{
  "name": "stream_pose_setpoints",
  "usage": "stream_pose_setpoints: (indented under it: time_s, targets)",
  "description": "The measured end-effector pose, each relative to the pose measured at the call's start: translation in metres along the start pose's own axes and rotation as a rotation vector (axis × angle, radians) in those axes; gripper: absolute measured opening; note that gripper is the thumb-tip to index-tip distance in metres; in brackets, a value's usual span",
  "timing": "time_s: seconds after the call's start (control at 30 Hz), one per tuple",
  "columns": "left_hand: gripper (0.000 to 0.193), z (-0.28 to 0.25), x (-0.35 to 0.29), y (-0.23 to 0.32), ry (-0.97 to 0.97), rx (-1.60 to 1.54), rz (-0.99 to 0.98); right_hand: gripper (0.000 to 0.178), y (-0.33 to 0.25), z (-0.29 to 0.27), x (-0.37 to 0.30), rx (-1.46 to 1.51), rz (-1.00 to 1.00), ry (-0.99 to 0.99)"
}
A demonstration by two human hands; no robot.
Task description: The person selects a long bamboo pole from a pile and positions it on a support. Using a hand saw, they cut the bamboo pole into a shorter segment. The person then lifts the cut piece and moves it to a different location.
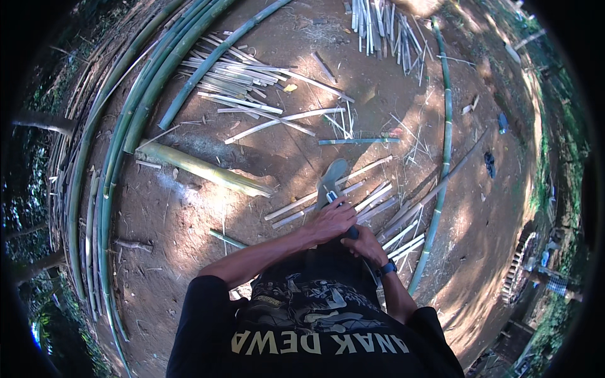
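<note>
In front of my body my two hands are close together. My left hand point(337, 220) is closed, its fingers curled around something narrow. A pale, shiny piece with a blue edge point(332, 196) sticks out beyond its fingers. Just below and to the right, my right hand point(367, 247) is closed on a dark bluish, handle-like piece point(351, 233). Whether the two pieces are one object I cannot tell, as my fingers cover the middle. A grey-green shoe point(335, 169) shows on the ground beyond my hands. Split bamboo strips point(375, 196) lie beside it.
Long green bamboo poles point(126, 132) run along the left, and another pole point(447, 113) curves down the right. A thick bamboo piece point(201, 169) lies left of centre. Piles of split strips point(233, 77) and more strips point(381, 25) lie farther off on the dirt.
</note>
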State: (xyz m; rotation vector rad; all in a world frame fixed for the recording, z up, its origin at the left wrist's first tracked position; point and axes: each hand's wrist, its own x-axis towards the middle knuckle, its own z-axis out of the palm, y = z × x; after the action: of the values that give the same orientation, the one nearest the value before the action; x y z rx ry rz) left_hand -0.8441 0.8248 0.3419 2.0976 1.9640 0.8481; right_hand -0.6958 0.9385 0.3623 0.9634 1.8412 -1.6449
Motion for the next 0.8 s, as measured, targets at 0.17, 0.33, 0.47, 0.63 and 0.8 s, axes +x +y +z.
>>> stream_pose_setpoints:
  time_s: [0.17, 0.33, 0.47, 0.63, 0.8]
  targets:
    - [0.016, -0.004, 0.074, -0.083, -0.047, 0.07, -0.086, 0.036, -0.03, -0.06, 0.087, -0.007, -0.147, 0.135]
    - [0.022, -0.038, 0.137, -0.149, 0.161, -0.055, -0.291, 0.041, -0.078, -0.153, 0.17, -0.096, -0.081, 0.194]
    - [0.024, -0.077, 0.169, -0.21, 0.168, -0.048, -0.51, 0.037, -0.107, -0.237, 0.214, -0.284, -0.126, 0.266]
    - [0.018, -0.11, 0.192, -0.29, 0.221, -0.104, -0.723, 0.039, -0.122, -0.315, 0.278, -0.264, -0.187, 0.264]
    - [0.02, -0.114, 0.22, -0.372, 0.227, -0.182, -0.804, 0.036, -0.2, -0.332, 0.312, -0.079, -0.063, 0.166]
